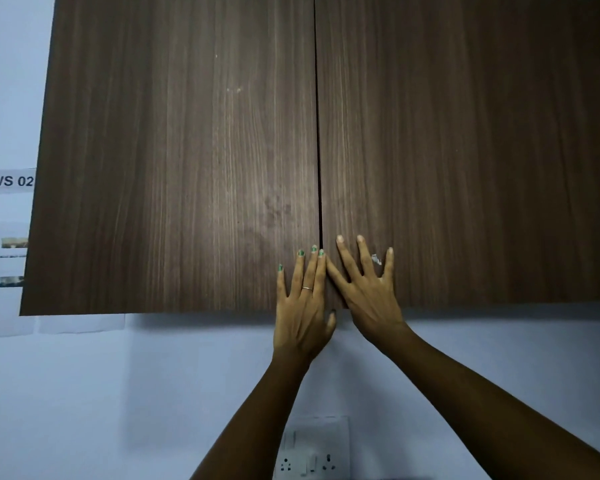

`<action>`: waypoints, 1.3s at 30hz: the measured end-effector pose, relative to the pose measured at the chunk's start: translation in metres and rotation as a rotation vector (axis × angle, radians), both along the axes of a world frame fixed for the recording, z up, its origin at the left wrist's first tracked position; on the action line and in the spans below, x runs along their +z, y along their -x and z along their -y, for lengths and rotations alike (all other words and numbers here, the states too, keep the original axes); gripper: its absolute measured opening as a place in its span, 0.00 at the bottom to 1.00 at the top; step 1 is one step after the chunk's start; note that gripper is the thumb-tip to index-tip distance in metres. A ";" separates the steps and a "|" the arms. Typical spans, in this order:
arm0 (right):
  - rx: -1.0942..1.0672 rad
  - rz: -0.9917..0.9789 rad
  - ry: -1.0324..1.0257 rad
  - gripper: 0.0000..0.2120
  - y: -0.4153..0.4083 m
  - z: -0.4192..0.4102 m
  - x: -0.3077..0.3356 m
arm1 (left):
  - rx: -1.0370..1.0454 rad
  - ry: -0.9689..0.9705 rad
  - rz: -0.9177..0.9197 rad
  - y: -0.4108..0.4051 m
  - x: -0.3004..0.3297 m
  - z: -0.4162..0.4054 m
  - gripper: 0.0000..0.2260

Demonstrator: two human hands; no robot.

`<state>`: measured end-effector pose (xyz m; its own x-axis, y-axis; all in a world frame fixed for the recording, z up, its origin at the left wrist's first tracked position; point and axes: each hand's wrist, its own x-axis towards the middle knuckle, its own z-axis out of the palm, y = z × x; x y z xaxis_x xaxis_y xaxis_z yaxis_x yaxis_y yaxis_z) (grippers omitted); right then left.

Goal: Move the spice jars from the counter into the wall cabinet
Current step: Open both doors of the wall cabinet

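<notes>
Wall cabinet (187,150) doors closed. Left hand (303,306) and right hand (368,289) press flat, fingers spread, holding nothing, at the doors' bottom-edge seam. Spice jars unseen. Risk: handleless edges let fingertips slip.

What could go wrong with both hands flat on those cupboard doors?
The left door and right door show no handles, so straight fingers may slip at the seam. The left hand and right hand sit close together; a swinging door could knock one. No spice jars are in view.
</notes>
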<state>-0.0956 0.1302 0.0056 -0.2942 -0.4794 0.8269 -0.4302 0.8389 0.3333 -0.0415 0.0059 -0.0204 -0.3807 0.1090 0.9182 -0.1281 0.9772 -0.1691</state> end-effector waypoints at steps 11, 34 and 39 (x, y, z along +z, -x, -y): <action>0.065 -0.241 -0.067 0.54 -0.033 -0.029 0.001 | -0.409 -0.228 -0.132 -0.007 -0.030 -0.025 0.37; 0.165 -0.519 -0.024 0.23 -0.200 -0.318 -0.016 | -1.439 -0.161 -0.208 -0.091 -0.031 -0.321 0.43; 0.000 -0.453 -0.050 0.23 -0.220 -0.368 -0.014 | -1.470 -0.122 -0.245 -0.088 -0.030 -0.372 0.39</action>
